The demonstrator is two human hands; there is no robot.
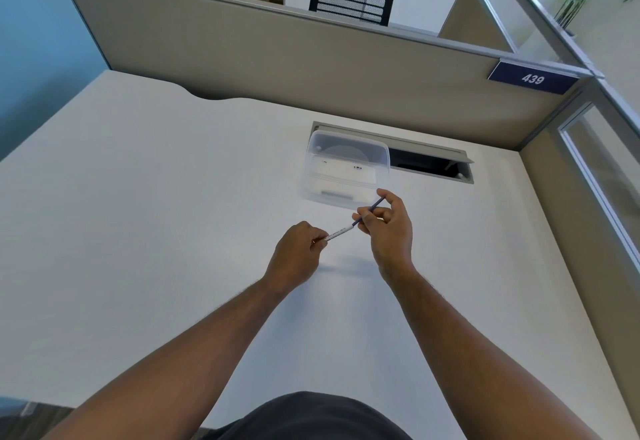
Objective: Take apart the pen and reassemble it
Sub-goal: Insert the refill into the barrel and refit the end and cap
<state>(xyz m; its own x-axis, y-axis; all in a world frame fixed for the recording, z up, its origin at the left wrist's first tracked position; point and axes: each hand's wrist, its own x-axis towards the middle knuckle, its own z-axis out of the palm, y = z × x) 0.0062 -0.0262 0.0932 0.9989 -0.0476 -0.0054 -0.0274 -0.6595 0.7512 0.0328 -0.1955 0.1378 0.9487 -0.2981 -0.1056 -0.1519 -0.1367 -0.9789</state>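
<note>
Both hands up over the desk (138,197), pen stretched between them. Left hand (298,252) pinched shut on the white barrel (339,233), fingertips curled round its near end. Right hand (388,228) clamped on the thin dark refill (370,210), thumb + forefinger nipping it mid-length, far tip poking out past the fingers toward the back. Barrel & refill sit in one slanted line, low at the left hand, high at the right; can't tell how far the refill sits inside the barrel. Pen's off the desk, held in the air, shadow on the surface just below the hands. Right behind the right hand: clear plastic box (346,166), lid on, resting on the desk, contents too blurry to call. Beyond that box, an open cable slot (429,166) against the partition (277,58). Number plate (533,78) reads 439, far off to the right hand's side.
</note>
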